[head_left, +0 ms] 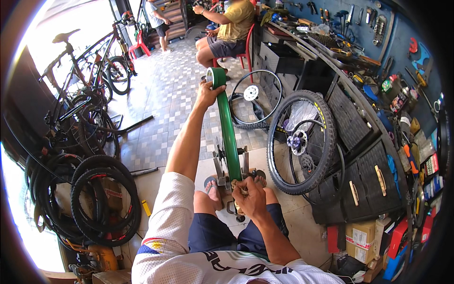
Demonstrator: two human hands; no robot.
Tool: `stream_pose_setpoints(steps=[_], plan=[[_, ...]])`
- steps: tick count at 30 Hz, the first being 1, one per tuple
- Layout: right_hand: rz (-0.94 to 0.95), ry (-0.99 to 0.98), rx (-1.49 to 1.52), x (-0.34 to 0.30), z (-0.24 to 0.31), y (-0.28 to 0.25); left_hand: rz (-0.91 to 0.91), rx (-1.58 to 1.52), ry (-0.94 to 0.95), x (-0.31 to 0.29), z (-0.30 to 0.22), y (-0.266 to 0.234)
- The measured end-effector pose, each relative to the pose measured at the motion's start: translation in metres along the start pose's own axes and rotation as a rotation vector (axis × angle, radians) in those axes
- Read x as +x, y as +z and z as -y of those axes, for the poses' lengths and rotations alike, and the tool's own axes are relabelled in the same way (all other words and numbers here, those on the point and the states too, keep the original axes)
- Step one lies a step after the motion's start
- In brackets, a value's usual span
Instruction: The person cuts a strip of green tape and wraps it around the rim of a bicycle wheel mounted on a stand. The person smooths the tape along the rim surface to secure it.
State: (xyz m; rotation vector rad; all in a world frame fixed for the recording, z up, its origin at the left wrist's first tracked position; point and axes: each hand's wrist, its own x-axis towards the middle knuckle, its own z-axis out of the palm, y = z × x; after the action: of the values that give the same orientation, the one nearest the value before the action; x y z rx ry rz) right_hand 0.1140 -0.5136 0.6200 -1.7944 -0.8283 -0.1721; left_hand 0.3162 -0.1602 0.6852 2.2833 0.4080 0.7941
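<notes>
Rim: green rim stands upright in the stand, running away from the person.
Left hand: curled over the rim's far top.
Right hand: nearer, pinching something small, maybe a spoke nipple, at the rim's bottom edge.

This is a bicycle repair workshop. On the right a blue pegboard wall hung with hand tools runs above a long workbench and dark cabinets, against which a knobby mountain-bike wheel leans, with a bare rim farther back. On the left a stack of spare tyres lies near, whole bicycles stand farther along the bright open front, and in the middle a green-taped rim sits upright in a truing stand on the tiled floor.
</notes>
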Motion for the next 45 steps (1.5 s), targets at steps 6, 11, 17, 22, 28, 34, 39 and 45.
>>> stream_pose_setpoints(steps=[6, 11, 17, 22, 28, 34, 39, 45], plan=[[-0.025, -0.014, -0.002, -0.002, -0.001, 0.001, 0.086, -0.221, -0.149, -0.005, -0.013, -0.004], [-0.023, 0.02, 0.014, -0.008, -0.01, 0.006, 0.149, -0.31, -0.416, -0.013, -0.031, -0.009], [-0.081, -0.039, 0.011, -0.015, -0.002, 0.004, 0.203, -0.552, -0.431, -0.024, -0.042, -0.011], [-0.175, -0.169, -0.223, -0.018, 0.004, 0.001, 0.165, -0.599, -0.411, -0.028, -0.039, -0.011], [-0.179, -0.191, -0.255, -0.019, 0.0, 0.005, 0.151, -0.594, -0.399, -0.028, -0.038, -0.008], [-0.167, -0.132, -0.217, 0.05, 0.02, 0.006, 0.15, -0.601, -0.371, -0.03, -0.038, -0.01], [-0.021, 0.023, -0.284, 0.141, 0.029, 0.011, 0.12, -0.635, -0.349, -0.04, -0.041, -0.01], [0.139, 0.167, -0.38, 0.237, 0.029, 0.026, 0.073, -0.599, -0.291, -0.051, -0.038, -0.014]])
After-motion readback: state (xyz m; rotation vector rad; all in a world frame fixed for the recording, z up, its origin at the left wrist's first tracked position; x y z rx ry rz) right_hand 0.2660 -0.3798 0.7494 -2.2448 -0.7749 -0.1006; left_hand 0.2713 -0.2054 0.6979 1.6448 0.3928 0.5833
